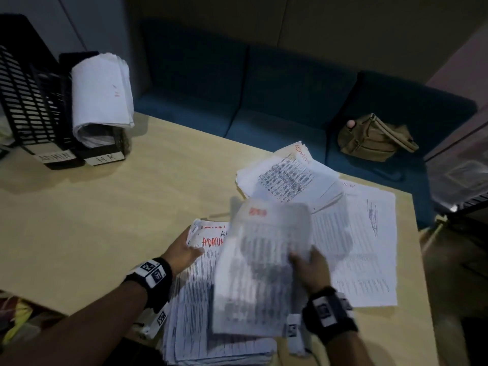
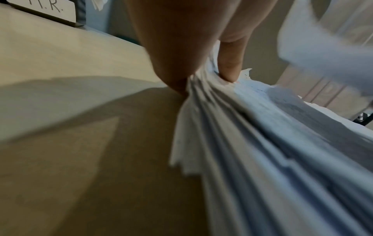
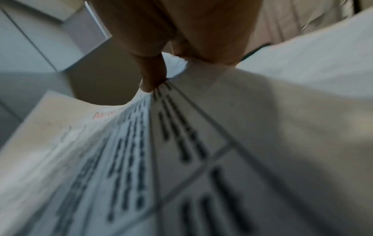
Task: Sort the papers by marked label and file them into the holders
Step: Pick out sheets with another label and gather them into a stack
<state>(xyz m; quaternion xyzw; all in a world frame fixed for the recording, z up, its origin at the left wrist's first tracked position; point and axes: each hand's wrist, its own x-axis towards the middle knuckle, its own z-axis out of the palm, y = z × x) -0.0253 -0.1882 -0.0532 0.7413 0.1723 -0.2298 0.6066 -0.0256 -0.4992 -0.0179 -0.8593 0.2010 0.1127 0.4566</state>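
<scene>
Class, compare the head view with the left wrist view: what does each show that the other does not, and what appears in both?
Only the head view shows the ADMIN holder, the red ADMIN marks on the near stack, the right hand pinching a blurred sheet, the far loose papers and the bag.

Only the left wrist view shows the stack's fanned sheet edges under a fingertip.

Both show the left hand resting on the stack, the table and the HR label.
</scene>
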